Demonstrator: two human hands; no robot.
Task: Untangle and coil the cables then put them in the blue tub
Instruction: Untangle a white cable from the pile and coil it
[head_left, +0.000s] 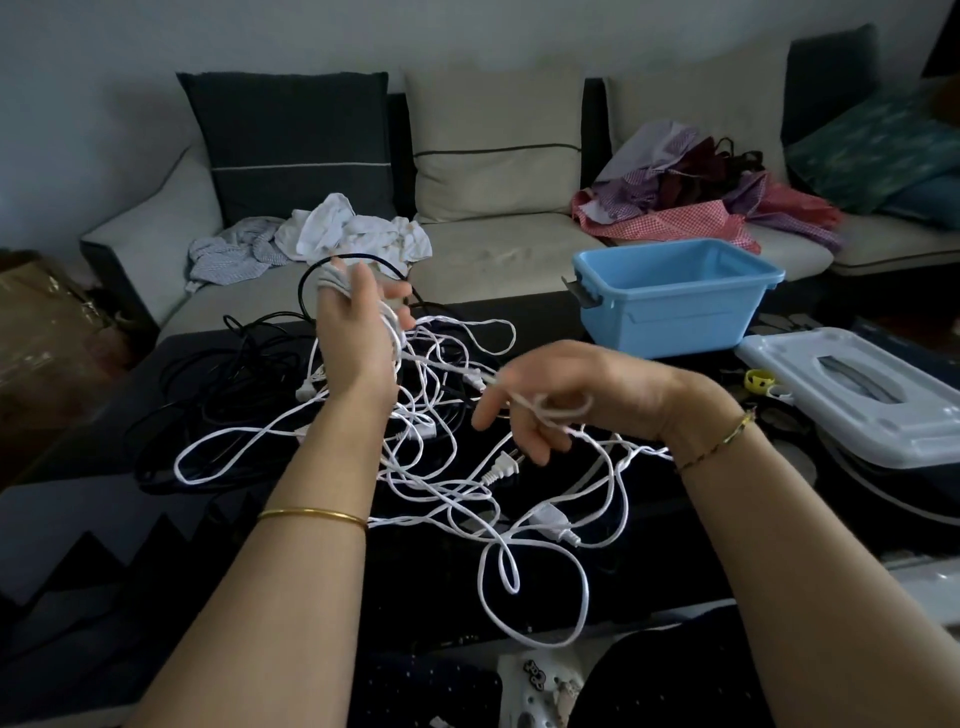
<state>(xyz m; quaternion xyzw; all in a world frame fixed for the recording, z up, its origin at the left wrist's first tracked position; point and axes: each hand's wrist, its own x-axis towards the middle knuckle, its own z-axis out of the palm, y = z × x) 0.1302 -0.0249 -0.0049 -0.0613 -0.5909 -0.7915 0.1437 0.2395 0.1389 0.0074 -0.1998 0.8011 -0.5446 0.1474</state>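
- The white cable (441, 467) lies as a loose tangle on the dark table (675, 545), between and beneath both hands. A black cable (223, 374) is heaped just beside it on the left, and the two are crossed near the middle.
- Several turns of the white cable are held wound round the raised fingers of the left hand (358, 332), with one black loop arched behind them.
- A strand of the white cable is pinched in the curled fingers of the right hand (540, 410), which is lower and nearer.
- The cable is judged to be light, thin and limp. No shape will be kept unless the turns are held, and loops can be expected to slide and snag on one another.
- The two-pin plug (501, 470) and the inline connector (550, 519) are the only stiff parts. They are likely to catch in loops and are best fed through rather than dragged.
- Hold is best taken close to a free end, with the strand run through lightly closed fingers. Knots would probably be tightened by hard pulling.
- The blue tub (670, 322) stands open at the far right of the table, well apart from the tangle, with nothing seen in it.
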